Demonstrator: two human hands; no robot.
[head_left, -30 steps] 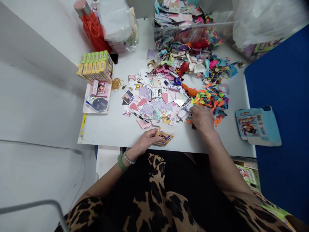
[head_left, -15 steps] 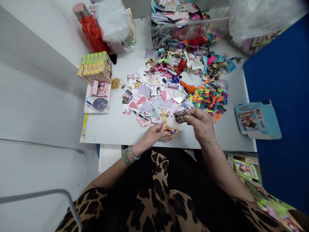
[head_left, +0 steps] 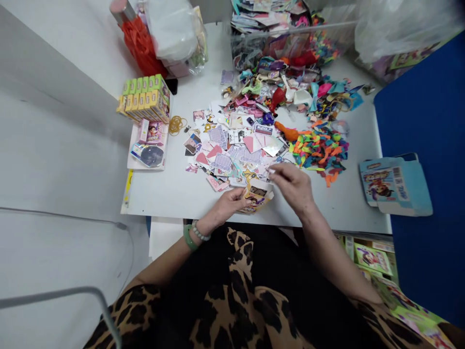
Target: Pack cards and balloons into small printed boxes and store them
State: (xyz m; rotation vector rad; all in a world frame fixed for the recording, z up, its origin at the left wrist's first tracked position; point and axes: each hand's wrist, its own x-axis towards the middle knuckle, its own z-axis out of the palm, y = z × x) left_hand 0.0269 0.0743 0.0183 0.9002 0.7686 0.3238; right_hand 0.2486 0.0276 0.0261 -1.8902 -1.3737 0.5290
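Observation:
My left hand (head_left: 225, 207) is closed round a small yellow box (head_left: 255, 199), whose top is open, near the table's front edge. A dark card (head_left: 258, 190) shows inside its opening. Just right of the box, my right hand (head_left: 292, 185) has its thumb and fingers pressed together by the sticker pile; whatever they hold, if anything, is too small to name. Beyond both hands lies a pile of stickers and cards (head_left: 232, 150). Small colourful balloons (head_left: 319, 150) are heaped to its right, with an orange one (head_left: 286, 131) between the piles.
Yellow and green boxes (head_left: 144, 99) stand at the left, behind a pink tray (head_left: 160, 164). A blue carton (head_left: 395, 186) is at the right. A clear bin (head_left: 276, 36) of cards stands at the back, near a red bag (head_left: 140, 43). Rubber bands (head_left: 177, 125) lie left.
The dark card has gone from my right hand into the yellow box. That hand has shifted slightly left and down, and the box's opening is now more visible.

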